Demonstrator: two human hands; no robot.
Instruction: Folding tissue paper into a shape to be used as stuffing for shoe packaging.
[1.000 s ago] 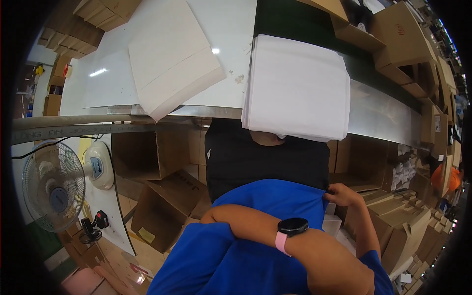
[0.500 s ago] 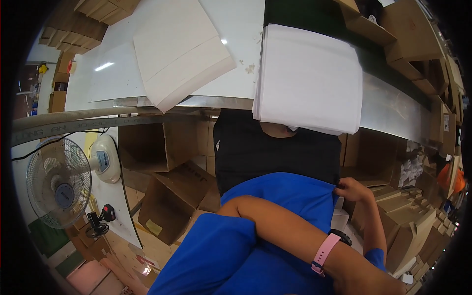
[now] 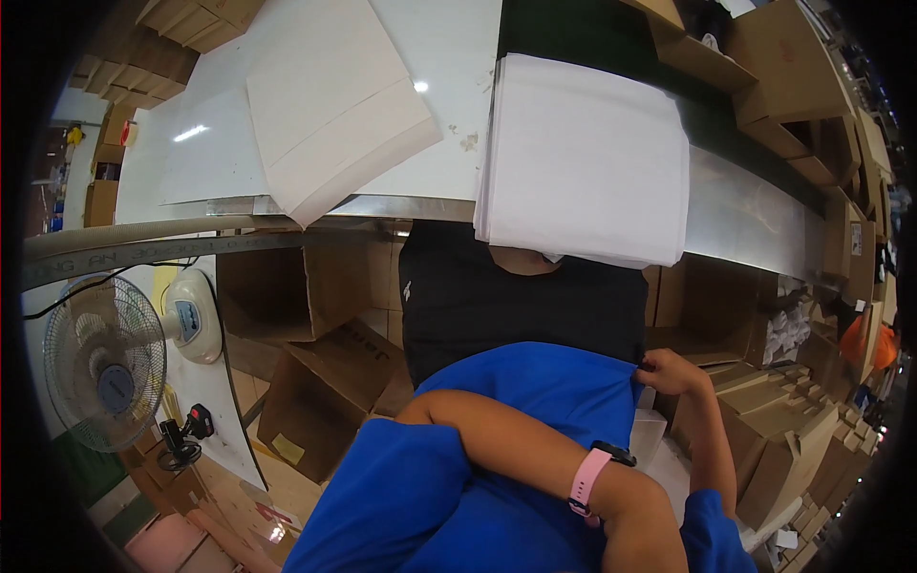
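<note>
My right hand [image 3: 674, 372] is at the right side of my body, with its fingers closed on the hem of my blue shirt [image 3: 535, 382]. Across my front lies my left forearm, with a pink-strapped watch [image 3: 592, 477] at the wrist. My left hand [image 3: 642, 525] runs off the lower edge near my right sleeve; its fingers are hidden. Black cloth [image 3: 521, 315] covers my lap below the hem. In front of me a stack of white sheets [image 3: 587, 158] overhangs the table edge. Neither hand touches it.
A cream paper stack [image 3: 334, 105] lies on the white table [image 3: 210, 158]. Below it are open cardboard boxes [image 3: 320, 411] and a fan [image 3: 105, 363] at the left. More cartons [image 3: 764, 420] crowd the right side, near an orange item [image 3: 867, 342].
My left wrist and hand have shifted left and slightly down, and more of my right sleeve shows. My right hand still grips the hem. The whole view has shifted a little.
</note>
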